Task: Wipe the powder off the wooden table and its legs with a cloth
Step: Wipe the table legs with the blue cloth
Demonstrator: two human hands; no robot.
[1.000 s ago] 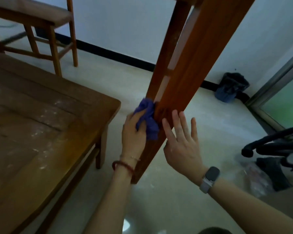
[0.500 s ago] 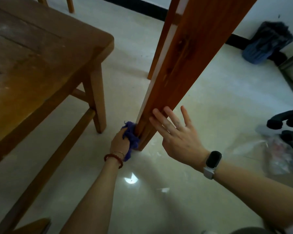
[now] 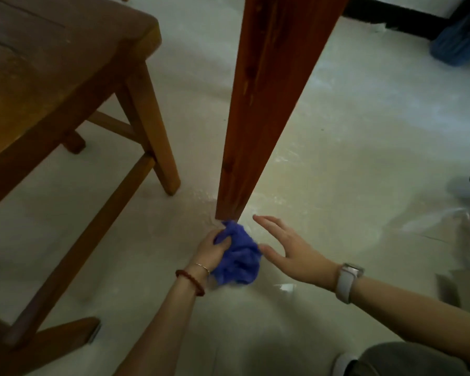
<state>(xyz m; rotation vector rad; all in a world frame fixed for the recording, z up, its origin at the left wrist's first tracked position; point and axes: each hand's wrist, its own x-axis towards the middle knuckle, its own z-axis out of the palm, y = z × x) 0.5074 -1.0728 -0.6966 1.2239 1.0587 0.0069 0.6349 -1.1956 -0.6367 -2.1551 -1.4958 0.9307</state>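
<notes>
Mostly pale floor [image 3: 337,164], powder smears round table leg [image 3: 258,104] foot. Low wooden bench [image 3: 52,66] left. Left grip [image 3: 212,249] clutching purple cloth [image 3: 239,256] at foot; right grip [image 3: 291,248] spread, empty.

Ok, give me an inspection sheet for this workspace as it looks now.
Surface: pale floor, powder streaks near the leg's foot.
Job's things: red-brown table leg standing upright; blue cloth bunched at its foot.
Clutter: crumpled clear plastic at right; dark blue bag by the wall.
Hands: left hand grips the cloth; right hand open, fingers straight, holding nothing.
Cables: nothing seen.
Surroundings: low wooden bench at left.
</notes>
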